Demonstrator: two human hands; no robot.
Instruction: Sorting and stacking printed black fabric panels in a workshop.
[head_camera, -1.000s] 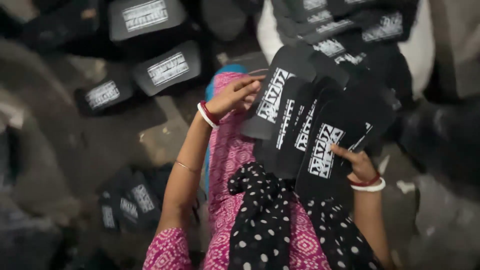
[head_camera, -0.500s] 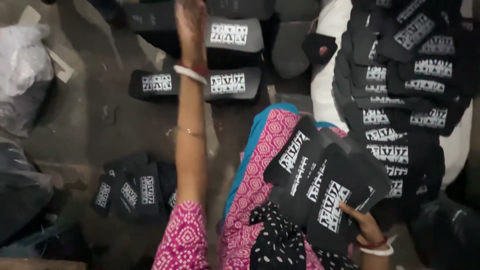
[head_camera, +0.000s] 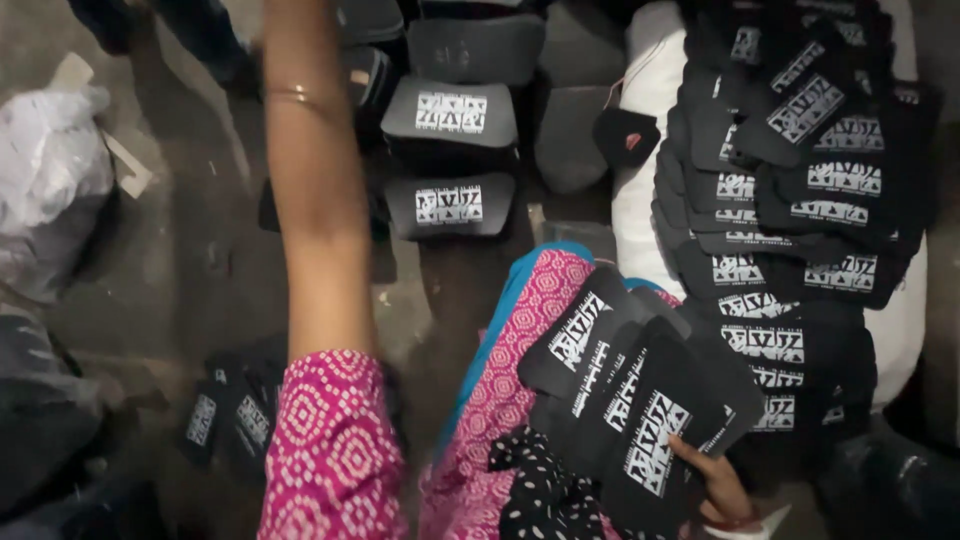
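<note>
right hand (head_camera: 722, 492) grips a fan of flat black printed fabric panels (head_camera: 632, 390) on her lap; left hand out of frame, grip untellable

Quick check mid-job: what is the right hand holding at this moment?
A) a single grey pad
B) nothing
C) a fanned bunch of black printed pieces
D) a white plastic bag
C: the right hand, at the lower right, grips a fanned bunch of black printed pieces resting on the pink patterned lap.
</note>
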